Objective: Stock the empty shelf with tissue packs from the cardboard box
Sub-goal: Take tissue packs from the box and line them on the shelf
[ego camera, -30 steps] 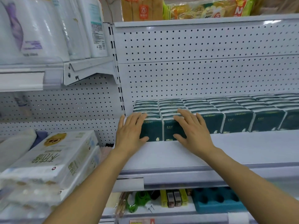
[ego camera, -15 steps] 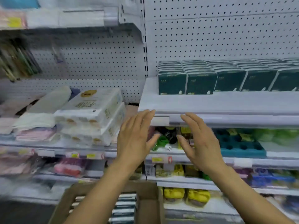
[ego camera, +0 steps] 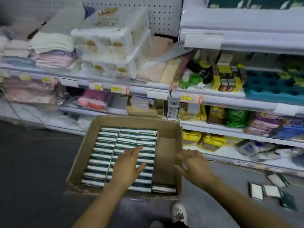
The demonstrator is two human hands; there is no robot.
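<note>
An open cardboard box (ego camera: 169,129) stands on the dark floor below me, packed with rows of dark green tissue packs (ego camera: 105,150) standing on edge; its right column is mostly bare. My left hand (ego camera: 127,165) hovers over the packs with fingers straight and spread, holding nothing. My right hand (ego camera: 195,163) hangs over the box's right wall, fingers spread, holding nothing. The white shelf (ego camera: 246,25) with green packs (ego camera: 246,2) on it is at the top right.
Several loose tissue packs (ego camera: 269,190) lie on the floor at the right. Shelves with towels (ego camera: 54,51), white paper bundles (ego camera: 111,40), snacks (ego camera: 230,117) and a teal tray (ego camera: 273,89) stand behind the box. My shoe (ego camera: 179,213) is just in front of it.
Both hands left the packs on the shelf and came down to the box. The view swung from the shelf down to the floor. Neither hand has picked anything up.
</note>
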